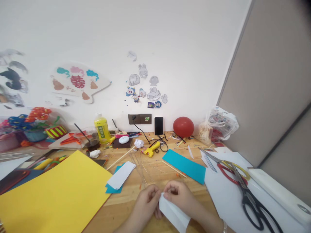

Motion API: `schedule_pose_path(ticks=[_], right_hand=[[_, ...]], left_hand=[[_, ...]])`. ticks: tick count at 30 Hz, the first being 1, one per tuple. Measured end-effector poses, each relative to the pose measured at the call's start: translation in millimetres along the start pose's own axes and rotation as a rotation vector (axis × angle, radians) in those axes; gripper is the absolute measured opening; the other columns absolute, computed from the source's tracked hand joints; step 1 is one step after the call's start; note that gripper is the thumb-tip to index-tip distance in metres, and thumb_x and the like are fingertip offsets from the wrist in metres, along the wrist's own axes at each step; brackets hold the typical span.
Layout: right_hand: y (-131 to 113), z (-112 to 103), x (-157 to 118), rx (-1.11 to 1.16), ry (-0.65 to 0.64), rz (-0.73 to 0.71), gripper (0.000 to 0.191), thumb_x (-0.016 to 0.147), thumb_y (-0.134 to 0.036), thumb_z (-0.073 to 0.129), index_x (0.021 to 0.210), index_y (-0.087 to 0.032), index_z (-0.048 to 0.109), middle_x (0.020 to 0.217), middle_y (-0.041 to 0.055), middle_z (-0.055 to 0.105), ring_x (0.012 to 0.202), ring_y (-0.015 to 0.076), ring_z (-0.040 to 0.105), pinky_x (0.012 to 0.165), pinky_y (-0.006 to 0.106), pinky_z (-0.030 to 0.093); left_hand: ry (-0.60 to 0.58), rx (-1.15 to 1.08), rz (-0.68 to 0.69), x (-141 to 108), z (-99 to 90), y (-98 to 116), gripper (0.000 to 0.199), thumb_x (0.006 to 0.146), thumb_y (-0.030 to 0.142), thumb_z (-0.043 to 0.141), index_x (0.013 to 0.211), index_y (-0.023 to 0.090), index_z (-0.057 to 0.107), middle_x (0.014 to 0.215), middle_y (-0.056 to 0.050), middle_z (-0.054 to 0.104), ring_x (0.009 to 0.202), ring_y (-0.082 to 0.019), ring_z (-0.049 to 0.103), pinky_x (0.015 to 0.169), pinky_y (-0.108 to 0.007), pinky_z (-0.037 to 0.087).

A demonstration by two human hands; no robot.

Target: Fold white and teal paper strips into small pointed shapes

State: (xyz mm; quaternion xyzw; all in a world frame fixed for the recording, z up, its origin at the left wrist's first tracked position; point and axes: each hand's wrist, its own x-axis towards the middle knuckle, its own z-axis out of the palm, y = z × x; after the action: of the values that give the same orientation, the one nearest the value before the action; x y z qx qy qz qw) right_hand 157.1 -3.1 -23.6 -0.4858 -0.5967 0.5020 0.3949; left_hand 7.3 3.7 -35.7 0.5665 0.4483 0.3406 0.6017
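Observation:
Both hands meet at the front middle of the wooden table. A folded white paper strip (173,213) is pinched at its upper end between them and slants down to the right. My left hand (148,200) is closed on the strip's left top corner, thumb against it. My right hand (178,195) is closed too, its thumb and fingers on the top edge. Left of them, white paper strips (122,174) lie over blue paper pieces (114,188). A blue paper strip (186,166) lies beyond the right hand, beside a thin wooden stick (174,169).
Yellow paper (55,194) covers the left front. On the right, scissors (251,200) rest on white sheets (218,197). Further back are a yellow glue gun (152,149), a bottle (102,129), a red balloon (183,127) and a phone (158,126).

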Motion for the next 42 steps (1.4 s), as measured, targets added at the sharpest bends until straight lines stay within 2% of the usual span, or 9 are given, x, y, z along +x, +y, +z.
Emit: schedule_pose_path(ticks=[6, 9, 15, 18, 26, 34, 37, 42], right_hand=[[-0.7, 1.4, 0.3, -0.029, 0.008, -0.022, 0.004, 0.066, -0.018, 0.055, 0.065, -0.015, 0.054, 0.056, -0.0046, 0.047, 0.054, 0.0096, 0.045, 0.051, 0.02, 0.035], [-0.2, 1.0, 0.3, -0.06, -0.009, -0.056, 0.008, 0.067, -0.02, 0.055, 0.062, -0.015, 0.053, 0.058, -0.0038, 0.049, 0.057, 0.0103, 0.046, 0.053, 0.02, 0.035], [-0.3, -0.5, 0.3, -0.031, -0.021, -0.041, 0.015, 0.066, -0.025, 0.059, 0.059, -0.015, 0.049, 0.056, -0.005, 0.046, 0.053, 0.0089, 0.042, 0.049, 0.019, 0.032], [1.7, -0.9, 1.0, -0.015, -0.007, -0.033, 0.018, 0.065, -0.028, 0.061, 0.059, -0.015, 0.049, 0.055, -0.0045, 0.047, 0.053, 0.0092, 0.042, 0.048, 0.019, 0.032], [3.9, -0.3, 0.9, 0.015, -0.011, -0.037, 0.024, 0.064, -0.035, 0.063, 0.057, -0.015, 0.051, 0.053, -0.0049, 0.046, 0.05, 0.0082, 0.042, 0.047, 0.019, 0.032], [-0.2, -0.2, 0.7, 0.032, -0.027, -0.058, 0.021, 0.065, -0.032, 0.061, 0.057, -0.014, 0.052, 0.054, -0.0043, 0.048, 0.051, 0.0087, 0.043, 0.049, 0.02, 0.034], [-0.1, -0.1, 0.5, 0.02, -0.025, -0.063, 0.021, 0.065, -0.031, 0.061, 0.057, -0.015, 0.053, 0.053, -0.0043, 0.048, 0.051, 0.0087, 0.043, 0.049, 0.02, 0.034], [-0.8, -0.2, -0.9, -0.018, -0.016, -0.043, 0.019, 0.065, -0.029, 0.061, 0.055, -0.015, 0.052, 0.054, -0.0041, 0.049, 0.052, 0.009, 0.044, 0.048, 0.019, 0.034]], left_hand=[[0.035, 0.095, 0.073, -1.6, -0.5, -1.3, 0.034, 0.072, 0.052, 0.045, 0.061, 0.02, 0.042, 0.036, 0.006, 0.049, 0.032, -0.012, 0.049, 0.035, -0.021, 0.034], [0.048, 0.137, 0.096, -4.3, 1.6, 1.7, 0.033, 0.073, 0.05, 0.046, 0.06, 0.02, 0.042, 0.036, 0.006, 0.048, 0.032, -0.011, 0.048, 0.036, -0.02, 0.034], [-0.01, 0.012, 0.046, -4.4, 3.1, 2.8, 0.037, 0.072, 0.055, 0.042, 0.06, 0.02, 0.039, 0.036, 0.005, 0.051, 0.031, -0.011, 0.048, 0.035, -0.02, 0.034], [0.0, -0.029, 0.033, -2.0, 0.9, 2.9, 0.038, 0.07, 0.057, 0.042, 0.061, 0.02, 0.04, 0.039, 0.006, 0.051, 0.032, -0.011, 0.049, 0.035, -0.02, 0.035], [-0.015, 0.045, 0.091, -2.8, -0.2, 4.2, 0.031, 0.071, 0.049, 0.048, 0.064, 0.019, 0.044, 0.041, 0.007, 0.049, 0.034, -0.01, 0.048, 0.037, -0.02, 0.035], [-0.041, 0.007, 0.035, -0.4, 0.2, -0.8, 0.032, 0.072, 0.05, 0.043, 0.061, 0.02, 0.039, 0.039, 0.006, 0.05, 0.033, -0.012, 0.048, 0.036, -0.02, 0.033], [-0.034, 0.106, 0.053, -3.5, 1.3, 4.3, 0.03, 0.075, 0.048, 0.039, 0.062, 0.021, 0.04, 0.039, 0.007, 0.046, 0.034, -0.012, 0.045, 0.038, -0.021, 0.032], [0.068, 0.46, 0.187, -11.6, 2.8, 18.0, 0.027, 0.079, 0.034, 0.036, 0.055, 0.021, 0.039, 0.04, 0.006, 0.041, 0.044, -0.013, 0.044, 0.05, -0.024, 0.033]])
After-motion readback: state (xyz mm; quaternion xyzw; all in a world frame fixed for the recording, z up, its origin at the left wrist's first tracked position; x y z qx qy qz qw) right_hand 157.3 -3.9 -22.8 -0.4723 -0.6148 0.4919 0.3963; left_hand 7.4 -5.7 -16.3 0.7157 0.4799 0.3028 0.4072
